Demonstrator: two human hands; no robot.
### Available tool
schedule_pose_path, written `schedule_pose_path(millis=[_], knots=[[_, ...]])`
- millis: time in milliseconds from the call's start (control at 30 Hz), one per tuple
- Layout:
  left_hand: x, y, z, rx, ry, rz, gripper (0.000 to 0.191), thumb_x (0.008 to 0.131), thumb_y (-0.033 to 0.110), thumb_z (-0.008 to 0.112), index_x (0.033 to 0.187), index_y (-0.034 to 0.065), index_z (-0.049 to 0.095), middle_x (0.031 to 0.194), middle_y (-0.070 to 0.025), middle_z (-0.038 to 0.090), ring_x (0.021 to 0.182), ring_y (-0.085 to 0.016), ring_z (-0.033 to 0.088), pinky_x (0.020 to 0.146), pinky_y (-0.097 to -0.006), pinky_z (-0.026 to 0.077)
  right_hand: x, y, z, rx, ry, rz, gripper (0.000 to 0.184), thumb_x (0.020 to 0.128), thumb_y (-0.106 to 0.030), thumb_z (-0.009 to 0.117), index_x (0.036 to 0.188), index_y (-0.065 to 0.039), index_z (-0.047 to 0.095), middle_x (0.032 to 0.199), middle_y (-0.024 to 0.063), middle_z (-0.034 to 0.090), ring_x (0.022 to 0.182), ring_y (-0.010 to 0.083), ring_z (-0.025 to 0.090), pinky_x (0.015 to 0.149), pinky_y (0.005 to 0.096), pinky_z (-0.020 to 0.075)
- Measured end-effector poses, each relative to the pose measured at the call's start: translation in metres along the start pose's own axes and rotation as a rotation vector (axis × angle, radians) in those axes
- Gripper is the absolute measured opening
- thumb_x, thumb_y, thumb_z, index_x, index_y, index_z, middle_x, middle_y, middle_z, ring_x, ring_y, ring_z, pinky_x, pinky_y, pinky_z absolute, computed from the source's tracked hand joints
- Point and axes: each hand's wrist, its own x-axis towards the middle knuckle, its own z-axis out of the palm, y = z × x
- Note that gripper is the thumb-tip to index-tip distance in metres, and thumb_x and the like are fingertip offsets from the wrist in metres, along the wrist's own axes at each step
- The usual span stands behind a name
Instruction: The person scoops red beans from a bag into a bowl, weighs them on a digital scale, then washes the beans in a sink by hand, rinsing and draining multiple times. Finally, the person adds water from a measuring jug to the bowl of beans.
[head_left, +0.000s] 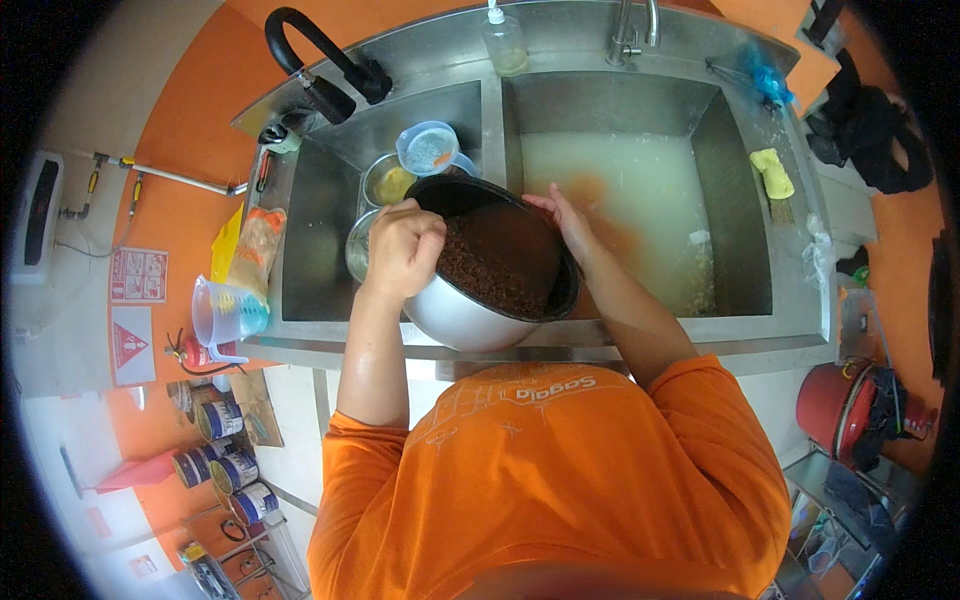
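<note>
Above the divider of the steel double sink sits a silver pot (472, 319) with a dark inner lining, tilted toward the right basin. Wet dark brown grains (480, 274) and brownish liquid (517, 232) lie inside it. My left hand (405, 244) is closed over its left rim. On the opposite side, my right hand (564, 219) holds the rim with its fingers stretched out. Cloudy water (645, 202) fills the bottom of the right basin, with an orange-brown patch (600, 217) spreading beside the pot. The pot's underside is hidden.
The left basin (319, 247) holds a blue plastic strainer (431, 146) and metal bowls (386, 180). A black faucet (315, 52), a steel faucet (622, 34) and a soap bottle (506, 45) line the back. A measuring jug (225, 311) stands left; a yellow sponge (772, 172) lies right.
</note>
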Motion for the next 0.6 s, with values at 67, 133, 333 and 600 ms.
schedule_pose_path(millis=[67, 133, 333, 600], knots=[[0.002, 0.000, 0.001, 0.008, -0.006, -0.002, 0.024, 0.073, 0.023, 0.050, 0.059, 0.0043, 0.058, 0.060, -0.0095, 0.057, 0.062, -0.028, 0.052, 0.063, -0.0386, 0.041, -0.001, 0.001, -0.001, 0.002, -0.010, -0.014, 0.068, 0.092, -0.056, 0.028, 0.123, 0.002, 0.047, 0.117, 0.0139, 0.055, 0.107, 0.0211, 0.053, 0.096, 0.0328, 0.0381], [0.003, 0.001, 0.002, -0.001, 0.006, -0.010, 0.024, 0.073, 0.023, 0.051, 0.059, 0.0042, 0.058, 0.061, -0.0097, 0.058, 0.063, -0.028, 0.053, 0.064, -0.0387, 0.042, -0.001, 0.002, -0.001, 0.011, -0.010, -0.022, 0.068, 0.092, -0.056, 0.028, 0.122, 0.002, 0.047, 0.117, 0.0135, 0.055, 0.107, 0.0208, 0.052, 0.096, 0.0326, 0.0379], [0.009, 0.003, 0.005, -0.027, -0.006, -0.013, 0.024, 0.073, 0.022, 0.051, 0.059, 0.0033, 0.059, 0.061, -0.0108, 0.057, 0.063, -0.029, 0.053, 0.064, -0.0389, 0.043, -0.006, 0.002, -0.001, 0.074, -0.031, -0.047, 0.067, 0.092, -0.055, 0.028, 0.121, 0.002, 0.049, 0.117, 0.0128, 0.055, 0.107, 0.0209, 0.052, 0.097, 0.0326, 0.0374], [0.017, 0.006, 0.008, -0.045, -0.014, -0.025, 0.026, 0.075, 0.021, 0.050, 0.058, 0.0022, 0.055, 0.057, -0.0137, 0.051, 0.060, -0.031, 0.049, 0.059, -0.0400, 0.041, -0.014, -0.002, 0.001, 0.113, -0.029, -0.043, 0.066, 0.093, -0.054, 0.027, 0.122, 0.001, 0.049, 0.117, 0.0129, 0.055, 0.108, 0.0211, 0.052, 0.097, 0.0331, 0.0367]])
